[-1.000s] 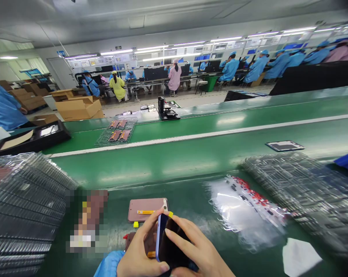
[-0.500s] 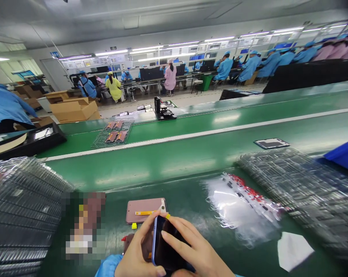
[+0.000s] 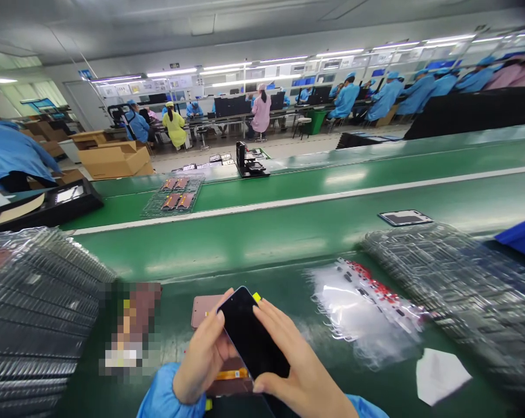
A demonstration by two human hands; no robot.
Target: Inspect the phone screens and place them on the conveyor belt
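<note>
A black-screened phone point(image 3: 251, 334) is held tilted between both hands at the bottom centre. My left hand point(image 3: 208, 351) grips its left edge, with the thumb near the top corner. Along the right side and lower front lie the closed fingers and thumb of my right hand point(image 3: 292, 354). A yellow tab point(image 3: 256, 297) sticks out by the phone's upper right edge. Behind my left hand, a pinkish flat panel point(image 3: 204, 307) lies on the green mat, partly hidden. Below the hands is a brownish panel with an orange flex strip point(image 3: 232, 374).
Stacked clear trays point(image 3: 36, 302) stand at left, more trays point(image 3: 454, 278) at right. Clear films with red tabs point(image 3: 367, 307) and a white cloth point(image 3: 441, 374) lie right of my hands. A conveyor point(image 3: 254, 238) runs behind; several people sit beyond.
The phone has turned from steeply tilted to show its screen more fully and has risen slightly. Both hands shifted with it, covering more of the pinkish panel. The view moved slightly.
</note>
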